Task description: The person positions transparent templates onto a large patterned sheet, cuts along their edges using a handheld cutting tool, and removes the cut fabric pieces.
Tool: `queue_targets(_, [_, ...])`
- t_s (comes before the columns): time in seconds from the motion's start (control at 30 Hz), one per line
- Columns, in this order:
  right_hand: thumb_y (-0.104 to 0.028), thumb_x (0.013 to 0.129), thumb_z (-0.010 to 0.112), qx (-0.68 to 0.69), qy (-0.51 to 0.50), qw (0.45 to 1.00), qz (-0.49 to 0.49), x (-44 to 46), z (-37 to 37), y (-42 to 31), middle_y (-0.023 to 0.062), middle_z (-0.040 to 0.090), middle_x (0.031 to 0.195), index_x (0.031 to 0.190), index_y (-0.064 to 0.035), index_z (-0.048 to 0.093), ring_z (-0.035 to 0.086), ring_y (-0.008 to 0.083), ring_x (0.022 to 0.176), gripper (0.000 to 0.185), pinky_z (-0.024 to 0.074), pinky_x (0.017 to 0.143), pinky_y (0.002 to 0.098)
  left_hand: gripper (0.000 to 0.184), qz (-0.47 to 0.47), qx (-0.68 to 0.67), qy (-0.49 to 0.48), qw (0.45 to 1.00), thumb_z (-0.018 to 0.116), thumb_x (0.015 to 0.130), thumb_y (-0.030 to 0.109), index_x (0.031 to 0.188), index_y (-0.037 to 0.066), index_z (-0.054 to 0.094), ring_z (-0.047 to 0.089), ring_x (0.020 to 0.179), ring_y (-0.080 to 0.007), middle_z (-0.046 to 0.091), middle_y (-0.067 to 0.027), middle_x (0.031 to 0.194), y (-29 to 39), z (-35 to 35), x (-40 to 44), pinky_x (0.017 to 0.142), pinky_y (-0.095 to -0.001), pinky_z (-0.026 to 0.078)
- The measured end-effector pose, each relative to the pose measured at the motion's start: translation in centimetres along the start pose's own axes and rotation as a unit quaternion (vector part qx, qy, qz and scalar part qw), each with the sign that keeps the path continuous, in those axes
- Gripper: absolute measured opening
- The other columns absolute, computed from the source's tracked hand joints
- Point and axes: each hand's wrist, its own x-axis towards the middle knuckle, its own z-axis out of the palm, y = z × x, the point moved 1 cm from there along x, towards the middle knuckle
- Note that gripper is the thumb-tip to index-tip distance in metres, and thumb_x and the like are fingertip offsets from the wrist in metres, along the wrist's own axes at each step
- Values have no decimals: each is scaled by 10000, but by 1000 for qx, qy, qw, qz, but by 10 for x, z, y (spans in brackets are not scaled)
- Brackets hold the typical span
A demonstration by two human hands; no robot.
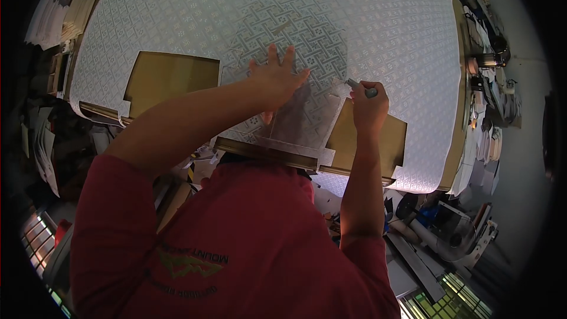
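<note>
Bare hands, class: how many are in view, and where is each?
2: the left hand, spread over the patterned sheet; the right hand, holding a grey pen-like tool. No others show.

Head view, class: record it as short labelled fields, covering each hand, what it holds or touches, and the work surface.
Left hand: fingers spread, palm down on the pale, lattice-patterned sheet
Right hand: gripping a grey, pen-shaped tool
Tool tip: close to the sheet; contact unclear
Near-edge gaps: left and right, showing a flat brown surface
</note>
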Motion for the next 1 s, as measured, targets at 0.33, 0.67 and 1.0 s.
queue_targets(0.33, [-108,896,772,79,65,994,-36,-1,26,8,132,742,841,968,-12,704,691,230,721,138,559,725,362,1362,22,27,-2,999,1021,536,173,1660,240,255,56,1507,-673,3,-336,1702,0,-5,-1,1035,-851,337])
queue_targets(0.67, [-115,904,773,107,19,991,-83,94,67,-3,127,744,862,1005,-18,713,703,225,764,153,557,730,369,1348,45,33,22,998,1019,542,178,1658,201,264,73,1498,-683,11,-359,1689,-1,-5,-6,1026,-839,362])
queue_targets(1.0, [-50,903,765,176,-103,974,-96,123,47,6,81,740,862,1016,2,706,693,130,787,137,563,727,289,1393,7,12,17,1000,1026,496,164,1660,264,267,24,1535,-631,-6,-303,1716,2,-1,-3,1066,-827,337])
